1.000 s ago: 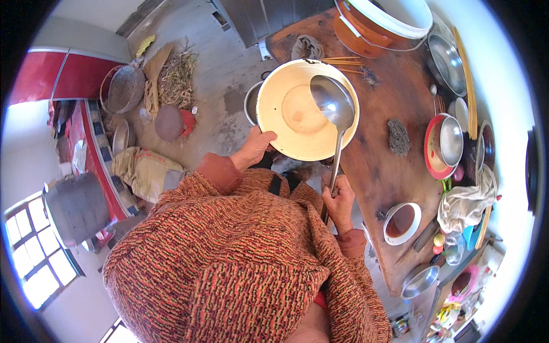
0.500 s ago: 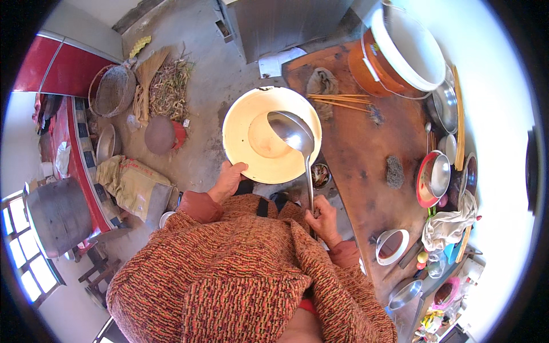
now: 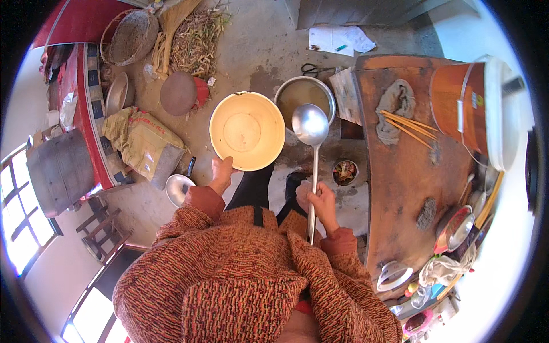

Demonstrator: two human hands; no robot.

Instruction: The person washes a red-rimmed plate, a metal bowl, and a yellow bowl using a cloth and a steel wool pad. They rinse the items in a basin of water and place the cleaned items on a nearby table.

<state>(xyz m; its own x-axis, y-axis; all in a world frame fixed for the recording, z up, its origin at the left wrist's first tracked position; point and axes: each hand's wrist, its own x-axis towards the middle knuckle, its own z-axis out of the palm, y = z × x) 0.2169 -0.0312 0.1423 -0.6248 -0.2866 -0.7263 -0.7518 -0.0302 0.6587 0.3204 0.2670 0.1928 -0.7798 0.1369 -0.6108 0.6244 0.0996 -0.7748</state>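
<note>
My left hand (image 3: pixel 223 173) is closed on the lower rim of a cream enamel basin (image 3: pixel 243 132), its thumb inside the edge. The basin looks bare inside, with chips along its rim. In my right hand (image 3: pixel 321 204) is the long handle of a large metal ladle (image 3: pixel 310 124). The ladle's bowl is just right of the basin, apart from it. Beyond and partly behind the ladle, a metal pot (image 3: pixel 286 86) with cloudy liquid stands low down.
On my right is a brown wooden table (image 3: pixel 394 188) with chopsticks (image 3: pixel 409 127), a grey rag (image 3: pixel 396 97) and an orange bucket (image 3: pixel 457 106). A small bowl of scraps (image 3: pixel 345 172) stands by the table's edge. To the left are a sack (image 3: pixel 143 140), a pan (image 3: pixel 179 188) and a stool (image 3: pixel 177 93).
The ladle has moved out of the basin to its right, bowl now turned over. My view has shifted, and the pot of liquid has come into sight.
</note>
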